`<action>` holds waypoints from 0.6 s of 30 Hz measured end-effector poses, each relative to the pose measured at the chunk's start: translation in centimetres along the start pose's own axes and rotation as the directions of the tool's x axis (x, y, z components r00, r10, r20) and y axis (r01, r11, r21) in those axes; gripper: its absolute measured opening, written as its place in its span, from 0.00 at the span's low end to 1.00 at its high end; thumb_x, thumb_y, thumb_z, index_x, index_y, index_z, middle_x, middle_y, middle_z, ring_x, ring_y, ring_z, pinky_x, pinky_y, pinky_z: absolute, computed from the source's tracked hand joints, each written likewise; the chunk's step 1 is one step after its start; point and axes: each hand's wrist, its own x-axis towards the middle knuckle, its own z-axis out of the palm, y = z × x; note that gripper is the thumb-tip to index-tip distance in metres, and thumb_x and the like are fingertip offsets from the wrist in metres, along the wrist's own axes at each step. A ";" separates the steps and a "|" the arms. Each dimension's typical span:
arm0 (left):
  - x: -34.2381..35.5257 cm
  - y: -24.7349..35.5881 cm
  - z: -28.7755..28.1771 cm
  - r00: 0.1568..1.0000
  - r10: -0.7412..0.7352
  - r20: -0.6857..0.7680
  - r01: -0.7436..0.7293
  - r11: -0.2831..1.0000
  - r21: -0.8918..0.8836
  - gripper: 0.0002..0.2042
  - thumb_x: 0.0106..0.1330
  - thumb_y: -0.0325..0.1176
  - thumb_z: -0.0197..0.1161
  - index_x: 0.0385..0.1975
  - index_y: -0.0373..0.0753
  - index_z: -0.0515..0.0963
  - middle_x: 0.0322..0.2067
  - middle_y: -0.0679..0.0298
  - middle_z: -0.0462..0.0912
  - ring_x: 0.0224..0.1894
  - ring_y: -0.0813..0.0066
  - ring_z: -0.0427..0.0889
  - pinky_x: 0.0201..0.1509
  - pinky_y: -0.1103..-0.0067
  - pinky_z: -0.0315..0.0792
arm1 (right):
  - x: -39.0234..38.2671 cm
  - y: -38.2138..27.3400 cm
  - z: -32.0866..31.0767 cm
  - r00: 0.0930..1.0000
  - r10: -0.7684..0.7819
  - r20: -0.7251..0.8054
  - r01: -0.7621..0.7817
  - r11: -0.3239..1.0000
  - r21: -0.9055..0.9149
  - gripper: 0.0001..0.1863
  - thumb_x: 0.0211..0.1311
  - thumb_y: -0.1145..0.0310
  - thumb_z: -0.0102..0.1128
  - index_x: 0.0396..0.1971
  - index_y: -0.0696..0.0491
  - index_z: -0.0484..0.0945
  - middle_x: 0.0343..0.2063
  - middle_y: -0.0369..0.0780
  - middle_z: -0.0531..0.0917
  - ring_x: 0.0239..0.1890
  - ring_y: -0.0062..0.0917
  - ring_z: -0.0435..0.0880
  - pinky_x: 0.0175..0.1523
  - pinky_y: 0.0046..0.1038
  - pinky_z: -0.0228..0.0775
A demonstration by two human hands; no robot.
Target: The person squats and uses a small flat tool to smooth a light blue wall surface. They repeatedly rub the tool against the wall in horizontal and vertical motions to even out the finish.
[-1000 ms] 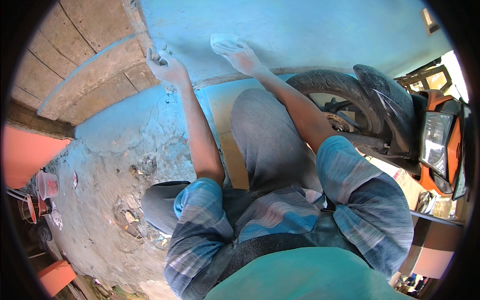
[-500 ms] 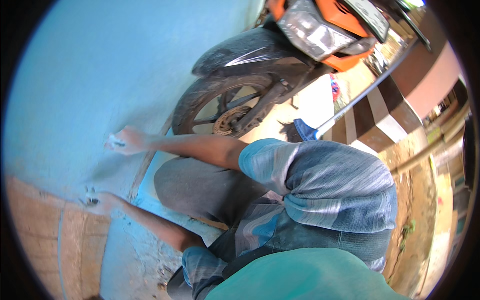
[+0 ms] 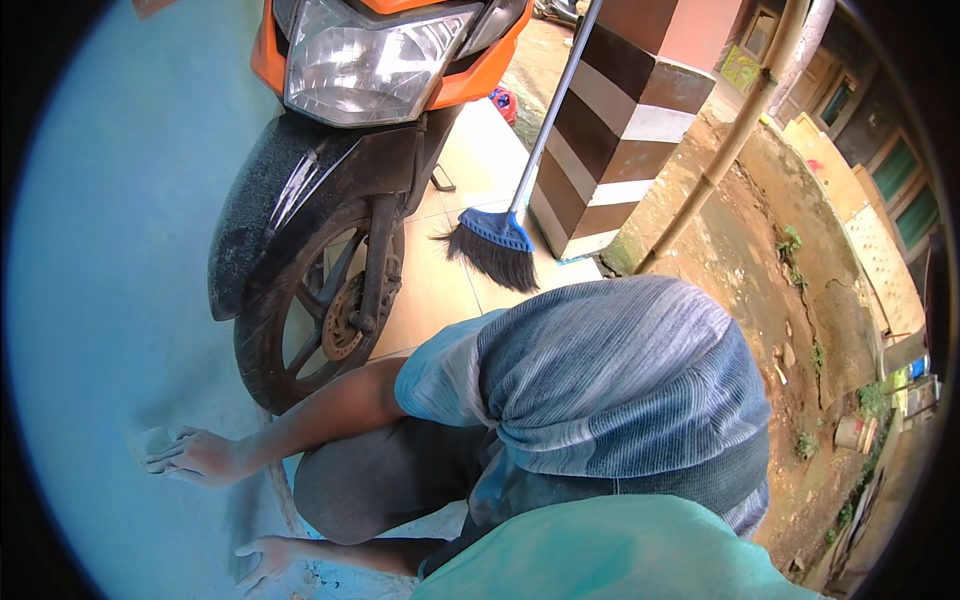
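My right hand (image 3: 203,456), whitened with dust, presses against the light-blue wall (image 3: 110,270). Its fingers hold a small pale flat piece (image 3: 150,442) to the wall; I cannot make out its material. Lower down, my left hand (image 3: 265,560) is close to the foot of the wall. Its thumb and fingers are apart, pale with dust, and nothing shows in them. Beside my right arm, my bent knee in dark trousers (image 3: 350,485) comes near the wall.
A motorcycle with an orange front (image 3: 380,60) stands by the wall, its front wheel (image 3: 320,300) close to my right arm. Beyond it, a blue broom (image 3: 495,240) leans by a striped pillar (image 3: 620,140). A bamboo pole (image 3: 720,150) and bare ground (image 3: 740,310) are at the right.
The view has turned, bringing the motorcycle and broom farther left. Both hands appear lower in view; the right now lies against the wall with its fingers stretched.
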 end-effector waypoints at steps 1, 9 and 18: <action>-0.2 -0.7 0.1 1.000 0.006 0.018 -0.006 1.000 0.009 0.37 0.77 0.51 0.64 0.74 0.28 0.66 0.69 0.36 0.72 0.70 0.40 0.74 0.72 0.56 0.72 | -0.4 -0.2 0.0 0.997 0.028 0.070 -0.030 0.999 0.027 0.18 0.80 0.63 0.54 0.64 0.48 0.81 0.67 0.38 0.82 0.63 0.34 0.82 0.68 0.45 0.63; -0.2 -3.7 -0.1 0.992 0.063 0.107 -0.067 0.997 0.030 0.39 0.76 0.51 0.66 0.76 0.28 0.63 0.70 0.36 0.72 0.72 0.41 0.73 0.73 0.58 0.70 | 0.0 -1.9 0.0 0.977 0.098 0.187 -0.086 0.994 -0.069 0.16 0.81 0.62 0.52 0.56 0.50 0.84 0.53 0.41 0.88 0.53 0.34 0.86 0.65 0.42 0.64; -0.1 -5.2 0.3 0.963 0.159 0.219 -0.167 0.986 0.019 0.42 0.75 0.52 0.67 0.77 0.28 0.60 0.71 0.36 0.71 0.73 0.42 0.71 0.74 0.60 0.69 | -1.5 -0.2 3.0 0.999 -0.035 0.026 0.037 0.996 -0.082 0.15 0.79 0.63 0.54 0.55 0.49 0.85 0.49 0.40 0.88 0.49 0.31 0.87 0.64 0.41 0.64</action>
